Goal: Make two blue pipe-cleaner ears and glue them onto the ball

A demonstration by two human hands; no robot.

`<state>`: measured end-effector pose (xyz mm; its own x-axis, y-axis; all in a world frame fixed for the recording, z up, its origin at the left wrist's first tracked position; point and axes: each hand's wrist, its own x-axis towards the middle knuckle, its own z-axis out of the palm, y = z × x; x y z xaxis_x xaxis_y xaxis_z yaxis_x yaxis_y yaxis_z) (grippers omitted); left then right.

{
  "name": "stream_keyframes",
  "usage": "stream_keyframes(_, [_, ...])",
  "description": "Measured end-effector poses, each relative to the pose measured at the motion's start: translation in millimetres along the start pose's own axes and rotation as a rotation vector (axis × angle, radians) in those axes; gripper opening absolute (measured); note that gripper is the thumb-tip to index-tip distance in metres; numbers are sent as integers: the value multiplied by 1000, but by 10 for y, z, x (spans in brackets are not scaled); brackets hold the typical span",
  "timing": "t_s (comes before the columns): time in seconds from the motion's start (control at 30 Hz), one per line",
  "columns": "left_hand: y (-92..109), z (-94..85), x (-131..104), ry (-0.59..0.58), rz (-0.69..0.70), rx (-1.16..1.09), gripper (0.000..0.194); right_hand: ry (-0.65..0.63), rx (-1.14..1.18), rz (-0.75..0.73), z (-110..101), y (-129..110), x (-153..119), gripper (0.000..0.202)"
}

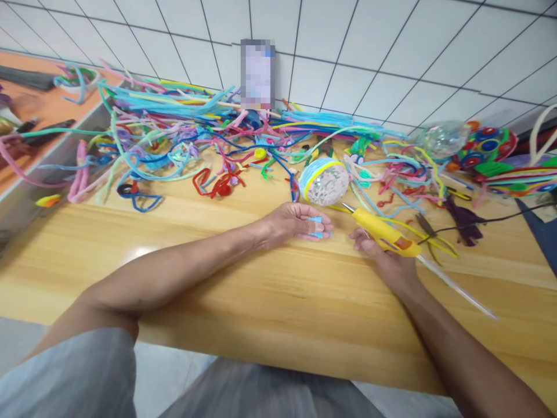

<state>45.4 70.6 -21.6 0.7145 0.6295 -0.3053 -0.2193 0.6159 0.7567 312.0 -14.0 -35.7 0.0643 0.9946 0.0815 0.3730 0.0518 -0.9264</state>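
Observation:
My left hand [300, 223] is closed on a small light-blue piece [317, 227], held between thumb and fingers just above the wooden table; its exact kind is too small to make out. In my right hand [387, 261] is a yellow hot glue gun [385, 232], its nozzle pointing left toward the ball and a clear glue stick [456, 287] sticking out of its back end. Beyond both hands sits a round ball [325, 184], speckled silver-white, with light-blue and yellow strands wrapped over its upper left.
Tangled coloured pipe cleaners [174, 139] line the back against the tiled wall. A phone [258, 74] with a blurred screen leans there. Pliers [429, 235] with yellow handles lie right of the glue gun, near its black cord [491, 217]. Decorated balls [487, 148] stand at the far right.

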Motion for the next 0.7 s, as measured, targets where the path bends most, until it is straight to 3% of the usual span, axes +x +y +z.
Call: stream_keyframes(0.7, [-6,11,-2,48,-8,37,50,-49,5,9,-17,-41,6,25])
